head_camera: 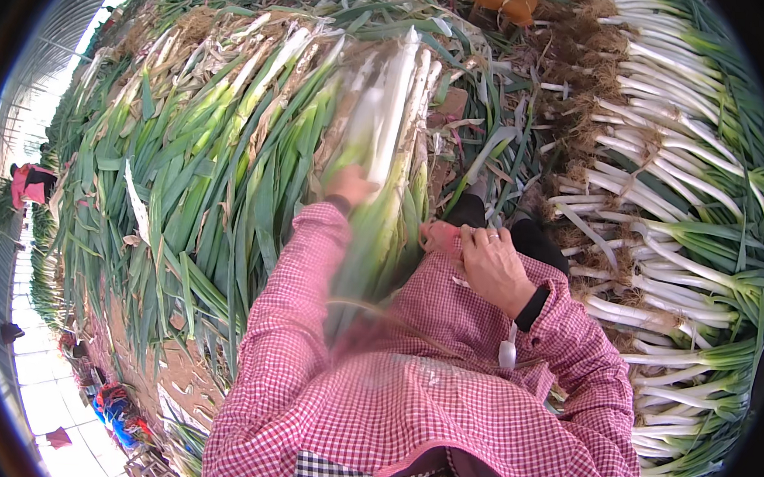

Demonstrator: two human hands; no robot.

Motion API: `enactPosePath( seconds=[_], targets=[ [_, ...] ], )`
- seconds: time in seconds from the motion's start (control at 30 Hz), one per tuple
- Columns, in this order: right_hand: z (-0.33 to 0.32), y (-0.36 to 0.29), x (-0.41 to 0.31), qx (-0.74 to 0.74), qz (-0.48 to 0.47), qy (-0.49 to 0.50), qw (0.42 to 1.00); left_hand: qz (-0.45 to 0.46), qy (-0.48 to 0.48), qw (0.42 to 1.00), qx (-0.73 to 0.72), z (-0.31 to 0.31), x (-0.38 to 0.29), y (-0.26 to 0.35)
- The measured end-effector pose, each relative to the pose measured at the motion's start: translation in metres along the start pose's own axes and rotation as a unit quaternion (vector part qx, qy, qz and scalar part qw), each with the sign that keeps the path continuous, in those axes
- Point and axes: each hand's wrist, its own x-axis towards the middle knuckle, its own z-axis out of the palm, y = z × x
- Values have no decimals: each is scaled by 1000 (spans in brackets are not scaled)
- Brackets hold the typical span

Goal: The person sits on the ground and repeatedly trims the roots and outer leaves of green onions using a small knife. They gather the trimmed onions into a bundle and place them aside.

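Observation:
My left hand (352, 184), blurred, is closed around a leek (368, 123) at the place where its white shaft turns green. The leek's leaves trail back towards my lap in a blur. Just beside the hand lie a clean white leek (395, 101) and some soil-stained ones (422, 103), root ends pointing away from me. On my knee rests my right hand (495, 265), its fingers bent over a pinkish thing (441, 235) that is partly hidden. Whether the fingers grip it is unclear. A small white object (507, 354) hangs below the right cuff.
Untrimmed leeks with dry outer leaves (218, 123) form a wide heap to the left. Along the right runs a row of white-shafted leeks (673, 191), roots inward. Leaf scraps (494, 127) litter the ground. An orange object (501, 0) lies ahead. Another person (31, 185) is far left.

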Motion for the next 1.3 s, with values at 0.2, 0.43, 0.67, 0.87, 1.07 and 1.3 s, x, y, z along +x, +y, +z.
enactPosePath(
  seconds=[0.2, 0.43, 0.67, 0.87, 1.07, 1.3],
  targets=[
    [-8, -8, 18, -4, -34, -70, 997, -32, 57, 990, -122, -13, 24, -35],
    [-6, 35, 85, -26, 153, 101, 983, 137, 303, 916, 223, 18, -5, 2],
    [21, 28, 25, 18, 92, 36, 995, -52, 76, 995, 37, 41, -35, 16],
    [12, 29, 14, 4, 92, 25, 995, -20, -161, 980, -115, 45, -9, -5],
    [-6, 37, 9, 19, 112, 101, 988, 33, 1, 991, -126, -25, -41, -5],
    [-46, 34, 7, 39, 112, 138, 983, -7, 28, 983, -182, -213, 7, 8]
  ],
)
